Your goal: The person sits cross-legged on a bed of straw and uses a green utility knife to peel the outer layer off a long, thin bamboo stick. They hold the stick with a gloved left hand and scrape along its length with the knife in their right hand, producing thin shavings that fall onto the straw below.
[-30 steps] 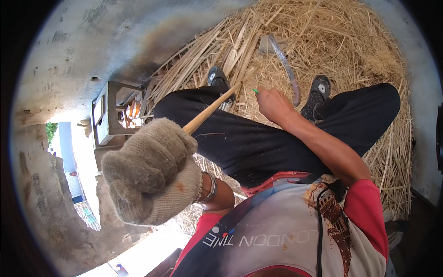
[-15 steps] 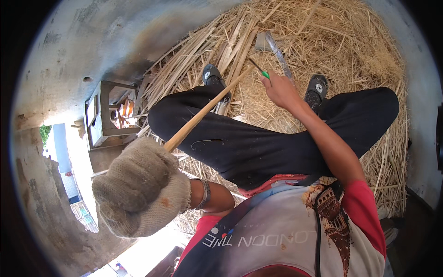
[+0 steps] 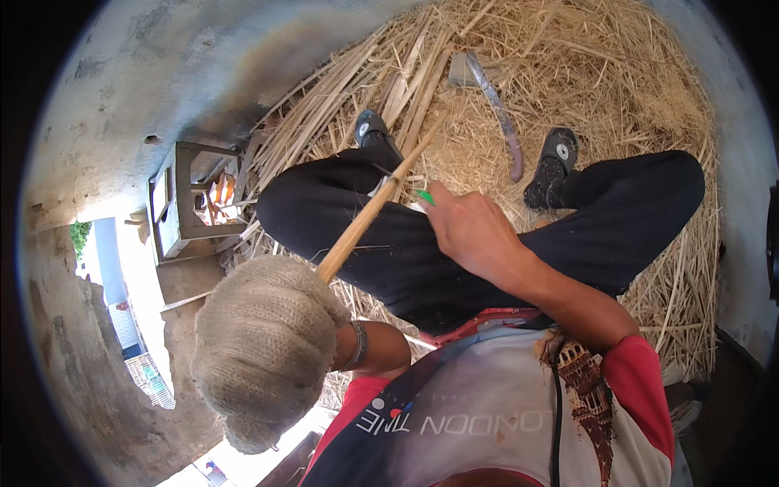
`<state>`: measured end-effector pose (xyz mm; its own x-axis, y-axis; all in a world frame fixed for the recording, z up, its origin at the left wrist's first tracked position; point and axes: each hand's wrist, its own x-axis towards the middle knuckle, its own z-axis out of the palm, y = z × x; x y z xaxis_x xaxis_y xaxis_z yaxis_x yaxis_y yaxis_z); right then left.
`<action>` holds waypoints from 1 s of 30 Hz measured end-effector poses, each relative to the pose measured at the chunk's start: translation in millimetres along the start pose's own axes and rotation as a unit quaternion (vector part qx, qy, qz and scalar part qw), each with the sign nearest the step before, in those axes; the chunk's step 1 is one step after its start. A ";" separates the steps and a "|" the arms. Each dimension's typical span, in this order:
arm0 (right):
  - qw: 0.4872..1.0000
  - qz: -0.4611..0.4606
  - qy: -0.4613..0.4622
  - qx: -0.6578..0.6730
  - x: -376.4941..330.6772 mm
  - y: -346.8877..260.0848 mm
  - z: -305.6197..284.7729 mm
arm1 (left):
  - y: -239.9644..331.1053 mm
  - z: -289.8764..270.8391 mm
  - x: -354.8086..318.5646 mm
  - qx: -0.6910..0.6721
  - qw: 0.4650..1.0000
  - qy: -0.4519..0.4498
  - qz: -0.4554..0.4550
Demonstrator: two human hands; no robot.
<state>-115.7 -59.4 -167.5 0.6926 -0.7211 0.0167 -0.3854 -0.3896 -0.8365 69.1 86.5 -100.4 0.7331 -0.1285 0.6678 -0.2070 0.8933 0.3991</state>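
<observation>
nearest the camera, the gloved left hand (image 3: pixel 264 349) is clenched around the near end of a bamboo stick (image 3: pixel 369 215), which slants up and away over the lap. beyond it, the bare right hand (image 3: pixel 471 235) pinches a small green-handled blade (image 3: pixel 423 197) just beside the stick's middle. farther off, a sickle (image 3: pixel 499 114) lies on the straw (image 3: pixel 617 73) between the shoes.

Gloved left hand (image 3: pixel 264 349) raised, fisted; bare right hand (image 3: pixel 471 235) pinching, forearm extended.
</observation>
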 end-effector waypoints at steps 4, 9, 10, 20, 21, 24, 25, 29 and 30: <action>0.999 -0.023 0.000 0.023 -8.0 -27.4 -10.7 | -18.4 11.7 -2.8 0.046 0.999 0.027 -0.005; 0.996 0.006 0.038 -0.078 23.1 58.4 15.6 | -18.5 26.1 -3.8 0.082 0.996 0.030 0.002; 0.999 -0.002 0.015 -0.046 16.8 32.1 3.8 | -13.1 25.7 -4.9 0.094 0.995 0.035 0.002; 0.999 0.018 0.011 -0.040 36.2 44.6 9.7 | -22.6 57.6 4.0 0.160 0.986 0.044 -0.008; 1.000 0.008 0.008 -0.009 26.9 26.3 4.7 | -32.8 65.4 2.3 0.177 0.983 0.047 -0.018; 0.998 -0.042 0.017 0.052 24.6 -4.8 2.3 | -48.4 83.7 4.1 0.214 0.974 0.067 -0.017; 0.999 -0.009 0.025 0.024 29.6 6.0 5.6 | -51.8 88.6 3.0 0.222 0.972 0.071 -0.019; 0.998 0.041 0.049 -0.023 56.4 63.2 6.8 | -52.4 91.7 2.1 0.245 0.969 0.033 0.021; 0.999 0.029 0.032 -0.003 52.2 53.1 3.2 | -43.0 85.3 4.4 0.278 0.959 0.010 0.060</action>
<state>-98.1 -115.9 -212.7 0.6285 -0.7778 0.0045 -0.4277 -0.3504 -0.8333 26.0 10.7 -61.0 0.6931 -0.0265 0.7203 -0.5999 0.5329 0.5968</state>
